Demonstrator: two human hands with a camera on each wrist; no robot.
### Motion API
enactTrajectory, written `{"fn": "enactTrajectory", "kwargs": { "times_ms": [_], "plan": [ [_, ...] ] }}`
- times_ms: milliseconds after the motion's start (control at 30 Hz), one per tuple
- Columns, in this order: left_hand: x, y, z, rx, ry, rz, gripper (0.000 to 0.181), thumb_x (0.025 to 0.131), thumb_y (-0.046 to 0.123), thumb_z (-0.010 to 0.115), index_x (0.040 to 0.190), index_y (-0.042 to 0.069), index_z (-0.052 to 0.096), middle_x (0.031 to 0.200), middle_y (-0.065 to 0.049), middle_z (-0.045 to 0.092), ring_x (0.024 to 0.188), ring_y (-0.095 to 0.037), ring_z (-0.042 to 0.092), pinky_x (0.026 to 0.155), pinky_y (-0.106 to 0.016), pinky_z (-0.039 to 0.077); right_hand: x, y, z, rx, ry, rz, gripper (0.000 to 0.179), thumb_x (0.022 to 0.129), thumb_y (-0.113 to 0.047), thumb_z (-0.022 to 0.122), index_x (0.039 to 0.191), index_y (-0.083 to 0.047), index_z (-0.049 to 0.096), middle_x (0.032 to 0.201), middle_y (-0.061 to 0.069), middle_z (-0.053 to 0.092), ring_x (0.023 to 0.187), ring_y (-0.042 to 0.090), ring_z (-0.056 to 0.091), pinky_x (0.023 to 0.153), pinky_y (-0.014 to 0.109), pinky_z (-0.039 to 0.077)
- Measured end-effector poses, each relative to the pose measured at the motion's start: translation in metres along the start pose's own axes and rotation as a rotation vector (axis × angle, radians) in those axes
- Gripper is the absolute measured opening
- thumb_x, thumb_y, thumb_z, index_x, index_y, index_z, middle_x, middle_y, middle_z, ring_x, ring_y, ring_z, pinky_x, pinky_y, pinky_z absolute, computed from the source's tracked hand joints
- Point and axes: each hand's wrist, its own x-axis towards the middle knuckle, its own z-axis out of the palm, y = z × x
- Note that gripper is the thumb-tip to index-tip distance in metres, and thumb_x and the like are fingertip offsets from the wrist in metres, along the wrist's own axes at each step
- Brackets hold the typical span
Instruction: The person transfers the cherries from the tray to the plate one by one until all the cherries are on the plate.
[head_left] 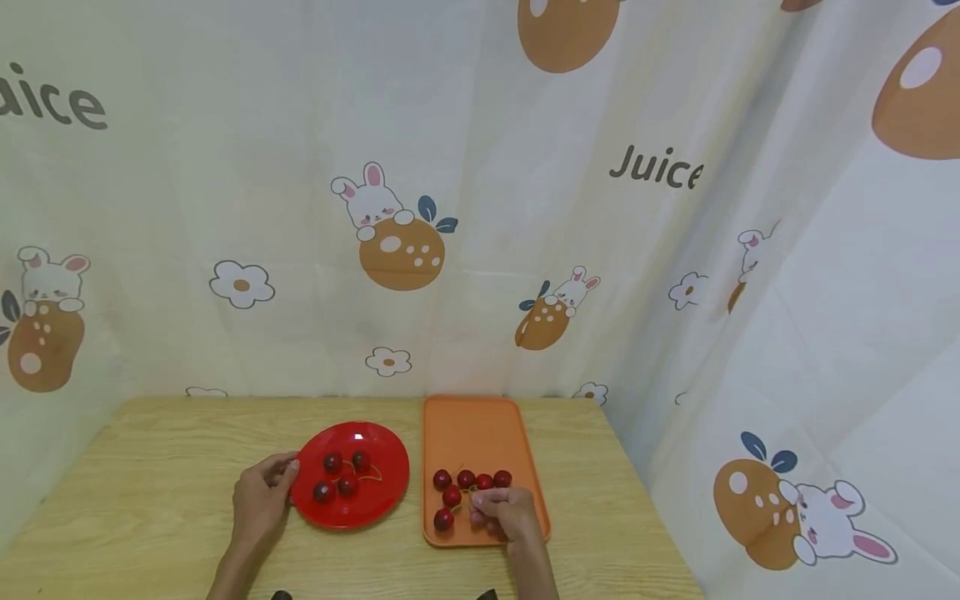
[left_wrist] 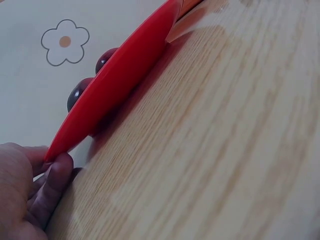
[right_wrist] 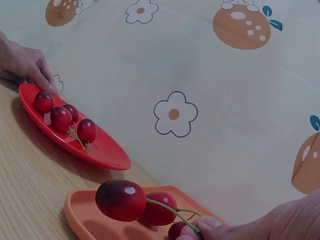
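My left hand (head_left: 258, 500) holds the left rim of a red plate (head_left: 384, 498), thumb on top and fingers beneath, as the left wrist view shows. Several dark red cherries (head_left: 324, 492) with joined stems lie on that plate. To its right is an orange tray (head_left: 472, 429) with several more cherries (head_left: 443, 520) toward its near end. Over this near part, my right hand (head_left: 512, 512) pinches the green stem (right_wrist: 172, 210) of cherries between thumb and finger. In the right wrist view, a dark-tipped cherry (right_wrist: 120, 201) hangs at the stem's end. My right hand hides part of the tray.
Plate and tray stand side by side on a light wooden table (head_left: 172, 467), a narrow gap between them. Behind the table hangs a pale curtain (head_left: 300, 333) printed with rabbits, fruit and flowers, which also runs along the right side.
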Motion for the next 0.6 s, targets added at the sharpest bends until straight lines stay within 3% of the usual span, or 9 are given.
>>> {"fn": "enactTrajectory", "kwargs": {
  "times_ms": [600],
  "plan": [
    [-0.0007, 0.0029, 0.0001, -0.013, -0.007, -0.032, 0.029, 0.11, 0.014, 0.066, 0.135, 0.002, 0.074, 0.112, -0.02, 0.078, 0.074, -0.006, 0.066, 0.06, -0.023, 0.059, 0.0051, 0.0001, 0.0001, 0.055, -0.045, 0.023, 0.022, 0.101, -0.009, 0.078, 0.11, 0.011, 0.079, 0.079, 0.001, 0.082, 0.069, 0.005, 0.074, 0.058, 0.018, 0.052]
  ]
}}
